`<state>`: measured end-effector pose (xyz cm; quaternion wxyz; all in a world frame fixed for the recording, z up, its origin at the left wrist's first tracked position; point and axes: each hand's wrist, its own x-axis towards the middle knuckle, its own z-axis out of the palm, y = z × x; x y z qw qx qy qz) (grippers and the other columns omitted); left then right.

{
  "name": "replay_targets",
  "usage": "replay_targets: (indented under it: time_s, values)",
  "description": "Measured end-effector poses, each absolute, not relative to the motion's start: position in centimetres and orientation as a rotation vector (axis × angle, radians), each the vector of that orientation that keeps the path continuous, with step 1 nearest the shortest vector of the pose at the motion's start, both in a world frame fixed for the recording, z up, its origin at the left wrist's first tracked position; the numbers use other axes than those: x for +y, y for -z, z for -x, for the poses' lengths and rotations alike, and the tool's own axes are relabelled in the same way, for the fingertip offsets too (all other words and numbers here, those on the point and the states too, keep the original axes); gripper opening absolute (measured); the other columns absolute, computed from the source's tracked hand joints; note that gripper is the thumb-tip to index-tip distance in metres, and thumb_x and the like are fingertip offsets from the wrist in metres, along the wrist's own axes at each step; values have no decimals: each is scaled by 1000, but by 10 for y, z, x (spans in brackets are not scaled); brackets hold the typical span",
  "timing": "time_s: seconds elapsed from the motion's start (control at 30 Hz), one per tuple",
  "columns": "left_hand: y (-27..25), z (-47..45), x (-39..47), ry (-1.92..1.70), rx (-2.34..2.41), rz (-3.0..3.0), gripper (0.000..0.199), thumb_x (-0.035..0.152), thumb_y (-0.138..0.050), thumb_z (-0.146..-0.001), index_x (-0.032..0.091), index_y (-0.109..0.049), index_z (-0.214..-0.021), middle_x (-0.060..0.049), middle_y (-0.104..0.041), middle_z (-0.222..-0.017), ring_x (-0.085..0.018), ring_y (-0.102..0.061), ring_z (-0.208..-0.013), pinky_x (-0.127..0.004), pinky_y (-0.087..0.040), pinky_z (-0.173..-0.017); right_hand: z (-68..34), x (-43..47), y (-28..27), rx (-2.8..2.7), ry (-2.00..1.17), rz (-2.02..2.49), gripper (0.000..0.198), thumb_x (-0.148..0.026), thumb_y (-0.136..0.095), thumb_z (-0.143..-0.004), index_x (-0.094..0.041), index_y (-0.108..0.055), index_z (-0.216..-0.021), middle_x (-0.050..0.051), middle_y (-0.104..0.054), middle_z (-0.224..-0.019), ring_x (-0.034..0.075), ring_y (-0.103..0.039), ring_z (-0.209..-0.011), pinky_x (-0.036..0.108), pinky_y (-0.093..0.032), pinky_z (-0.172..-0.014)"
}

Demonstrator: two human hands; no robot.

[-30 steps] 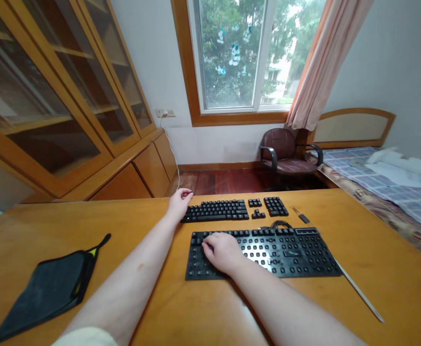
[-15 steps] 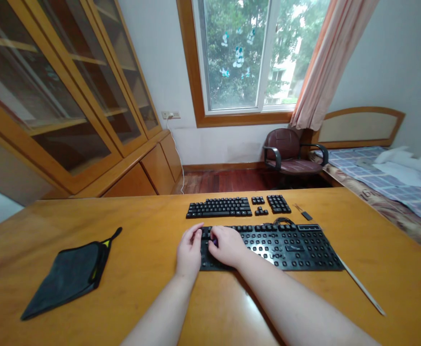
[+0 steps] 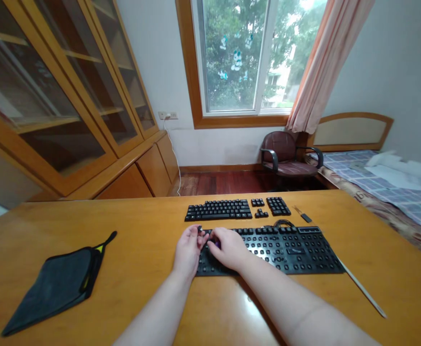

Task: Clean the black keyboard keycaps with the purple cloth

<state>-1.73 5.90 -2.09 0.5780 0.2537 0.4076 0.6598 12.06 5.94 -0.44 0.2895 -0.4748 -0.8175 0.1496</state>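
Note:
A black keyboard (image 3: 296, 262) lies on the wooden desk, most of its keycaps off and the switch posts bare; a row of keys stays along its top edge. At its upper left corner my left hand (image 3: 188, 247) pinches a small black keycap (image 3: 199, 228) between thumb and fingertip. My right hand (image 3: 229, 247) is curled over the keyboard's left part, closed on something small, of which only a purple bit shows. Behind the keyboard, removed keycaps (image 3: 219, 209) lie laid out in keyboard order, with a number-pad block (image 3: 278, 206) on the right.
A folded dark grey cloth (image 3: 55, 276) lies at left. A small tool with wire prongs (image 3: 306, 217) rests near the number-pad keycaps. The pale cable (image 3: 363, 288) or stick reaches right of the keyboard. Beyond the desk (image 3: 141, 298) stand a chair (image 3: 280, 151) and a bed.
My left fingers have lifted and opened a little, and a keycap now shows in their pinch. My right hand stays almost in place. The view has shifted slightly.

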Motion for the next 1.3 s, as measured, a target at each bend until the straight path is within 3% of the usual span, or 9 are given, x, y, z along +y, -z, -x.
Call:
replay_targets:
  time_s: [0.2,0.37,0.53,0.67,0.77,0.87,1.0,1.17,1.3]
  values:
    - [19,16,55,-1398,1163,-931,32,36,-69,-65,15,-62,-89,-3,-67,-77,-13,-62,-71,-27,-51,-73,-123,59,5,-2077,-482,1146,11,-28,-49,-85,-20,-56,-83,1,-61,-76,14,-55,-70,24,-38,-65]
    - [11,13,52,-1332,1205,-1056,32,31,-67,-65,14,-65,-92,-7,-68,-92,-19,-63,-87,-31,-49,-83,-123,63,11,-2030,-467,1187,13,-26,-48,-84,-20,-54,-75,1,-58,-70,14,-52,-65,24,-37,-61]
    - [14,14,53,-1392,1202,-1040,32,32,-68,-66,16,-65,-94,-4,-67,-86,-15,-62,-78,-29,-49,-79,-124,60,3,-2003,-535,1085,7,-16,-48,-78,-20,-54,-80,2,-57,-77,16,-52,-73,27,-39,-69]
    - [21,18,56,-1453,1203,-978,39,37,-65,-69,15,-63,-101,-2,-63,-78,-11,-58,-64,-25,-48,-68,-121,60,-3,-1841,-570,1041,22,-2,-41,-63,-20,-49,-73,2,-51,-78,17,-49,-77,28,-40,-71]
    - [22,19,56,-1478,1216,-983,40,37,-63,-71,15,-62,-105,-3,-62,-81,-9,-55,-63,-24,-48,-67,-118,63,-2,-1713,-533,1070,23,-1,-39,-61,-20,-49,-71,3,-51,-78,18,-50,-78,30,-42,-73]
    - [22,18,55,-1472,1244,-1034,41,34,-63,-71,16,-60,-107,-5,-62,-88,-11,-57,-69,-26,-48,-71,-118,66,2,-1610,-518,1085,17,-7,-48,-70,-19,-55,-79,4,-56,-85,19,-52,-84,32,-42,-78]
    - [26,14,53,-1476,1277,-1111,34,30,-65,-69,16,-61,-100,-6,-63,-91,-14,-59,-81,-26,-47,-77,-121,68,5,-1521,-546,1214,5,-23,-56,-77,-20,-59,-78,3,-60,-79,18,-55,-78,32,-44,-74]
    - [26,12,48,-1383,1330,-1281,30,30,-66,-68,16,-64,-94,0,-60,-70,-9,-51,-58,-21,-45,-60,-121,67,7,-1461,-616,1225,9,-28,-59,-75,-19,-56,-73,2,-59,-75,17,-55,-73,30,-44,-70]
    - [23,11,47,-1364,1309,-1254,28,33,-67,-68,16,-63,-90,-1,-61,-73,-10,-52,-59,-21,-46,-60,-116,65,9,-1344,-979,1088,19,-36,-58,-75,-19,-50,-69,-2,-52,-62,13,-49,-58,24,-42,-56]
